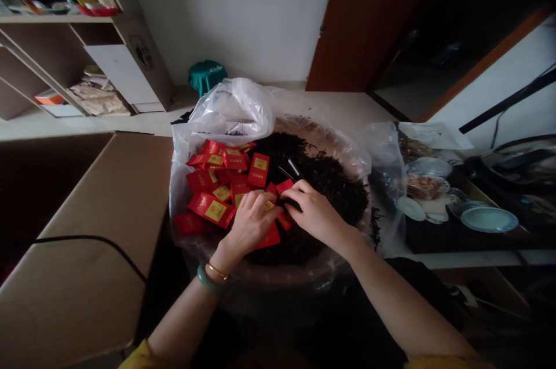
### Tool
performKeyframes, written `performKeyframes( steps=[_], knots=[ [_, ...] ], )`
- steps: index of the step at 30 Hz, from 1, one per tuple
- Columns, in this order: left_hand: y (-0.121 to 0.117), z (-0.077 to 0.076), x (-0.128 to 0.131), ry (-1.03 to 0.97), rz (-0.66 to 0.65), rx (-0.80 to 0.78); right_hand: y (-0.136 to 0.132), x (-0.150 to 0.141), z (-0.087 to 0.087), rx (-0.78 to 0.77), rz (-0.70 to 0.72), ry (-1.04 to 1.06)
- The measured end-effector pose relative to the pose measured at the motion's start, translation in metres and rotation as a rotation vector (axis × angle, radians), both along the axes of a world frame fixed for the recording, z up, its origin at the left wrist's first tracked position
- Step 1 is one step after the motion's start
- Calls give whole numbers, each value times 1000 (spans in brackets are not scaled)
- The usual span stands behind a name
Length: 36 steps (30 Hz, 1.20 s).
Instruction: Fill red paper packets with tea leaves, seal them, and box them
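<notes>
Our forearms [393, 293] | left hand [254, 218], right hand [319, 209]: grip pinching one packet [284, 220], seemingly steadying it | bag [247, 105] likely contains spilling leaves [343, 192]

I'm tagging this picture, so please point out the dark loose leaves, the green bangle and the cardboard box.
Dark loose leaves [332, 186], head view: middle of the exposed heap.
Green bangle [207, 282], head view: outer band.
Cardboard box [93, 282], head view: brown panel.

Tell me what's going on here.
A person's left hand and right hand are together at a red packet in a lined tub; their exact grip is partly hidden. More packets are heaped on the tub's left side, and what look like dark leaves lie loose to the right. A slim metal tool juts up beside the right hand.
</notes>
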<state>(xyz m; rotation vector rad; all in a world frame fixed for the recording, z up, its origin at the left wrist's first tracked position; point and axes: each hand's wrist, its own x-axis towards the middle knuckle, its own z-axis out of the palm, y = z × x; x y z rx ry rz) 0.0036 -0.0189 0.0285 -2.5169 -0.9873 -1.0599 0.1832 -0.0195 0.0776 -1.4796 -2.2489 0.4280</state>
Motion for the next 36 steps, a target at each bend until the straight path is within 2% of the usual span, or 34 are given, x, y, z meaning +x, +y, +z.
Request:
performKeyframes(
  steps=[5, 8, 12, 15, 17, 22, 25, 30, 36],
  knots=[
    [-1, 1, 0, -8, 30, 13, 1, -3, -3, 65, -25, 246],
    [-1, 3, -2, -15, 52, 13, 1, -2, 1, -13, 31, 335],
    [-1, 4, -3, -20, 61, 6, -2, -1, 4, -151, 152, 184],
    [0, 3, -1, 3, 31, -27, -3, 1, 3, -177, 219, 26],
    [0, 3, -1, 3, 11, -63, -2, 2, 3, -160, 242, 16],
    [0, 5, 0, -31, -4, -130, -1, 9, 9, -39, 226, 121],
    [1, 4, 1, -16, -40, -148, -3, 9, 8, -49, 256, -4],
    [2, 2, 4, -11, -81, -168, -6, -2, -6, -47, 257, -260],
    [3, 7, 0, -3, -134, -315, -3, -2, -13, -77, 256, -375]
  ],
)
